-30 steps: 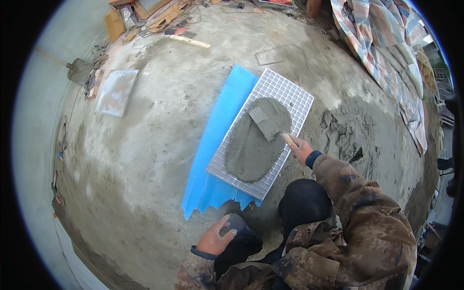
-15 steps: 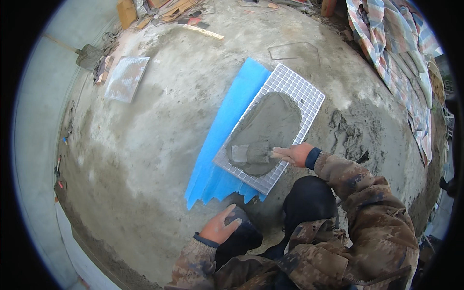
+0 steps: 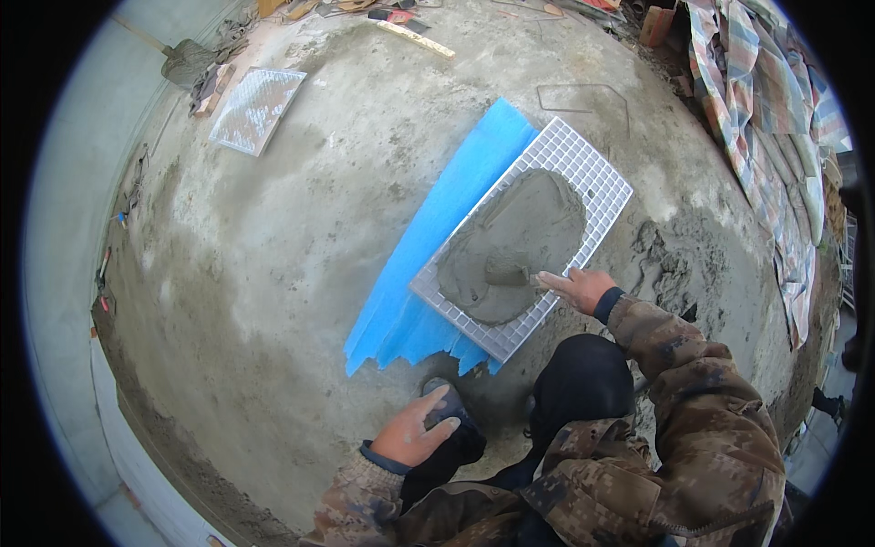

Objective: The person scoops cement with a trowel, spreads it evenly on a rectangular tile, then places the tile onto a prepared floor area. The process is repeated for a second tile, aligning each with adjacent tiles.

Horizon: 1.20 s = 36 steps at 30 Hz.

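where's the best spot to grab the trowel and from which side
By its handle, most likely, coming from the right, where the right hand holds it. The handle end points that way, over the edge of the gridded panel, while the blade of the trowel lies in the grey mortar, a messier place to grip.

1 head-worn fisheye view looks steeply down, the right knee near, the floor farther off
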Available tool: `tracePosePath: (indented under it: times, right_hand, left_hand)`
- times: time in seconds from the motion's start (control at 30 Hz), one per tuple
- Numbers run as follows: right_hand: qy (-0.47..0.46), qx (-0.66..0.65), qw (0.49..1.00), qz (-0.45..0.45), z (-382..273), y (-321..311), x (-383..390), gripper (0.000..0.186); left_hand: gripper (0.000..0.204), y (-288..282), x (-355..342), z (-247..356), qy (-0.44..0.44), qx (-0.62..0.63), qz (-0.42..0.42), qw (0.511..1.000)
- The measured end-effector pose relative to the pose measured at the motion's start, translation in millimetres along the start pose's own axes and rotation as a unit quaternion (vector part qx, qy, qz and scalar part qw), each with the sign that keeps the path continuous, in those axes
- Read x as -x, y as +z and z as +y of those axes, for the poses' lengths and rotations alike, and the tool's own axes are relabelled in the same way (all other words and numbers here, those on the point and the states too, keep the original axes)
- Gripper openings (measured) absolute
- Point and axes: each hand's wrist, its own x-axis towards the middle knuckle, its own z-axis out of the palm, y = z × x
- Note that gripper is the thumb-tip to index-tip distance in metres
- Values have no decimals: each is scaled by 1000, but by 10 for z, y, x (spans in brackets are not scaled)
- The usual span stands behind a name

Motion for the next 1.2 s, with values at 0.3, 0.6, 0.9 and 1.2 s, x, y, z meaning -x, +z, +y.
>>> tracePosePath:
  times: [0.3, 0.6, 0.9, 1.2]
  right_hand:
    - [167, -547, 820, -26, -115, 73, 171, 53]
    - [-113, -471, 873, 55, -488, 192, -383, 57]
    - [-131, -302, 944, -6, -221, 41, -177, 54]
    - [-29, -243, 963, -114, 228, 29, 394, 54]
  left_hand:
    - [69, 33, 107, 3, 17, 41, 17, 999]
    - [67, 16, 79, 48, 29, 24, 5, 999]
    - [65, 54, 38, -26, 10, 17, 3, 1000]
    - [64, 44, -41, -58, -13, 29, -2, 999]
